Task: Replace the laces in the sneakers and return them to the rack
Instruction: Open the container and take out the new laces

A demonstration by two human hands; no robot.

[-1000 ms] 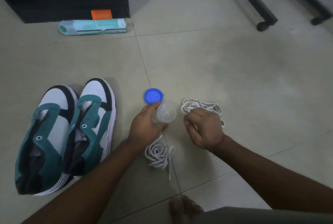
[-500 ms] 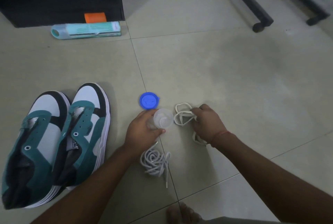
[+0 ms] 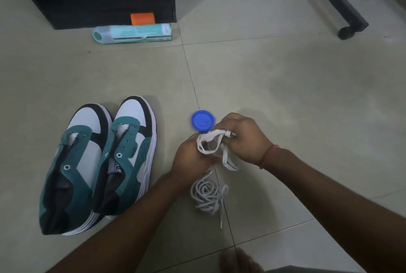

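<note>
White flat lace (image 3: 212, 141), bunched into loops, sits between the two hands at the centre of the view. The right hand (image 3: 243, 138) is curled around the bundle from the right and above, fingers pinching it near its upper end, with one tail hanging down past the wrist toward the floor. The left hand (image 3: 191, 156) meets it from the left and below, fingers curled against the lower part of the bundle; something translucent shows there between the hands, but whether the left hand holds a small clear container or only the lace cannot be told. Just beyond the hands, touching the floor, lies a blue round lid (image 3: 202, 121). Just below them, nearer the person, a second lace, a coil of round white cord (image 3: 207, 195), rests on the tile with one end trailing toward a bare foot (image 3: 238, 260). The pair of teal, white and black sneakers (image 3: 98, 163) stands well to the left of both hands, side by side, unlaced, long axes running from heels nearest the person to toes pointing away. By this layout the left hand is the nearer to the sneakers, so lacing appears to call for a leftward reach across the tile seam. The rack cannot be identified with certainty.
</note>
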